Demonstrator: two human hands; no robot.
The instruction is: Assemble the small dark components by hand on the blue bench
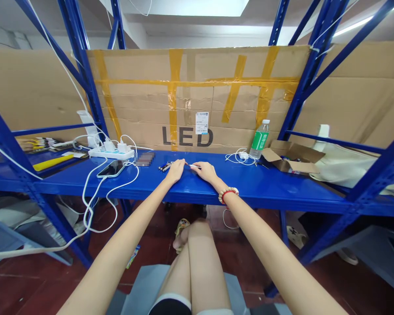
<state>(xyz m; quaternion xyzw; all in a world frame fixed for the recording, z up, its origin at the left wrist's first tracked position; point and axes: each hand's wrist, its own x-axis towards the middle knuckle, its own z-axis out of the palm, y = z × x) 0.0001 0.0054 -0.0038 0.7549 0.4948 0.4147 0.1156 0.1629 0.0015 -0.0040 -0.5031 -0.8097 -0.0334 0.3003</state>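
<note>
Currently right hand (206,171) holds white stick (195,166); left hand (176,171) beside slim parts (165,166).

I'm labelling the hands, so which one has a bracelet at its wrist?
The right hand: a red and beige bracelet circles its wrist, while the left hand shows a bare wrist.

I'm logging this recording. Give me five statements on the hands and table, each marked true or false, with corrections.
1. The right hand holds a slim white item. True.
2. Both arms wear bracelets. False: only the right arm wears a bracelet.
3. The bottle stands left of the open cardboard box. True.
4. The power strip lies on the floor. False: the power strip is on the blue table.
5. The phone lies nearer the left hand than the right. True.
</note>
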